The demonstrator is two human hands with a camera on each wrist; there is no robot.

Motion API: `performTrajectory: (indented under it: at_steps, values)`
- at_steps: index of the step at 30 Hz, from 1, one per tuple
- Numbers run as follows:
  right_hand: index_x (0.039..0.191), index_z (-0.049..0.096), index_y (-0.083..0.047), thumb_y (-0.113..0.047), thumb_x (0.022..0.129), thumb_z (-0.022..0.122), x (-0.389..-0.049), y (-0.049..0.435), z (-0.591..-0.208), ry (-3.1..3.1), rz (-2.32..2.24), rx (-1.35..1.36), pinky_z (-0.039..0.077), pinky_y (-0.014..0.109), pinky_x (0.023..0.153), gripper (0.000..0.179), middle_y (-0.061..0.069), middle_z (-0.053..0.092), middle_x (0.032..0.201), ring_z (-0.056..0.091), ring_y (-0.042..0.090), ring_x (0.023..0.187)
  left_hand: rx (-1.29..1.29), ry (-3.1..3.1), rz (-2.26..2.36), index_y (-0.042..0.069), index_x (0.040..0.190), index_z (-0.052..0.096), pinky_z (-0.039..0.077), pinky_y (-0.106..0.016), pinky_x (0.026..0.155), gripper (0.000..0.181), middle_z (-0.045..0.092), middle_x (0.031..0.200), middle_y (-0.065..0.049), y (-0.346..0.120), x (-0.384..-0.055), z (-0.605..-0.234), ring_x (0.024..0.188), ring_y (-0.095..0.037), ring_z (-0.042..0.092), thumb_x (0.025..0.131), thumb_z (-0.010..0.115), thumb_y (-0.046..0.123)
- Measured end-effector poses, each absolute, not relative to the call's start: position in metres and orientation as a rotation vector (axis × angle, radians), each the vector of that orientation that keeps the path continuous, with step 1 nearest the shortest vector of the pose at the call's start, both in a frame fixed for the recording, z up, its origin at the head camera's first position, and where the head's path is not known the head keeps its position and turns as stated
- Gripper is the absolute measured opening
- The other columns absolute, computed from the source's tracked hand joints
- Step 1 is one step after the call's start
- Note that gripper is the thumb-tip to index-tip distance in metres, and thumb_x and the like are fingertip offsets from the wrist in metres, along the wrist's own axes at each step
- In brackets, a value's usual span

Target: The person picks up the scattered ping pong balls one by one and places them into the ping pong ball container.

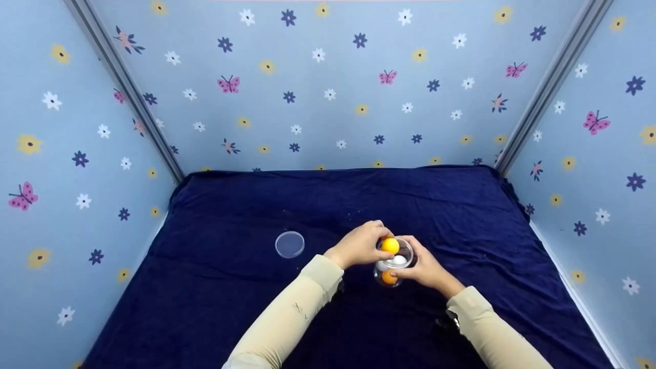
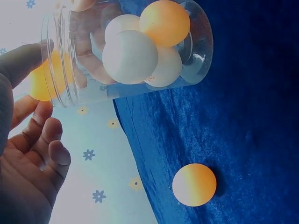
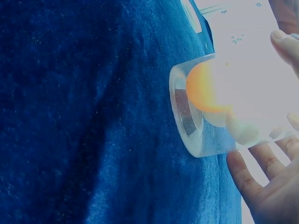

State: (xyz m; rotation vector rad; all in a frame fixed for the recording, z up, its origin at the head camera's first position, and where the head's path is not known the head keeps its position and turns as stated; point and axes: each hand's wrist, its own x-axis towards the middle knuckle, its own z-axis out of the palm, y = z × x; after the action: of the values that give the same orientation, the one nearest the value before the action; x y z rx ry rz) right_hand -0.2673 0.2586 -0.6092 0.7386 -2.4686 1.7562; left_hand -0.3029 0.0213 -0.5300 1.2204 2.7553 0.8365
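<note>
With its fingertips, my left hand [image 1: 361, 245] pinches an orange ping-pong ball [image 1: 390, 245] at the mouth of a clear plastic jar [image 2: 201, 60]. The right hand [image 1: 428, 269] grips the jar from its right side, fingers and thumb around the upper wall. Inside the jar are an orange ball [image 2: 165, 23] and several white balls [image 2: 130, 57]. Another orange ball [image 2: 194, 185] lies on the cloth in the left wrist view; I cannot pick it out in the head view. Glare washes out part of the jar in the right wrist view.
A clear round lid [image 1: 290, 244] lies on the dark blue cloth [image 1: 230, 297], left of the hands. Pale blue panels [image 1: 338, 77] with flowers and butterflies stand at the back and both sides, joined by grey metal posts [image 1: 128, 84].
</note>
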Motion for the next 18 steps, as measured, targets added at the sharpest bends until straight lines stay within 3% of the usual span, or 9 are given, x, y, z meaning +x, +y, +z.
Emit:
performTrajectory:
  at_steps: [10,18]
  values:
    - [0.143,0.058,0.002,-0.002,0.074,0.098,-0.2675,0.2586,-0.6112,-2.486,1.737,0.721,0.053,0.02,0.103,0.079,0.018,0.068,0.136,0.066,0.007,0.118,1.221,2.76,0.82,0.012,0.127,0.077,0.056,-0.029,0.089,0.041,0.073,0.113,-0.001,0.0219,-0.3027,-0.5313,0.098,-0.015,0.062,0.094,0.087,0.034]
    - [0.143,0.057,0.002,-0.001,0.074,0.098,-0.2679,0.2588,-0.6113,-2.467,1.753,0.733,0.052,0.019,0.104,0.081,0.02,0.068,0.138,0.066,0.006,0.119,1.226,2.758,0.856,0.012,0.119,0.072,0.056,-0.031,0.09,0.038,0.073,0.109,-0.001,0.0223,-0.3034,-0.5325,0.098,-0.015,0.062,0.093,0.088,0.034]
